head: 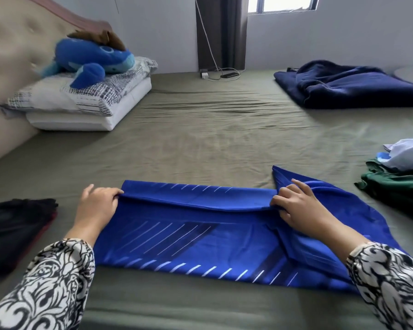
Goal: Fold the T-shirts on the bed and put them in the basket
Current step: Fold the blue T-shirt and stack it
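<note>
The blue shirt (200, 236) lies flat near the bed's (212, 139) near edge, far side folded toward me. My left hand (97, 203) pinches the fold's left end; my right hand (296, 208) seems to grip its right end, fingers curled into cloth.

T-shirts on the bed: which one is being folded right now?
The bright blue T-shirt with white stripes, front and centre; both hands, left and right, grip its folded edge. The dark pile and green-and-white heap lie untouched.

No readable text, labels or numbers anywhere.
</note>
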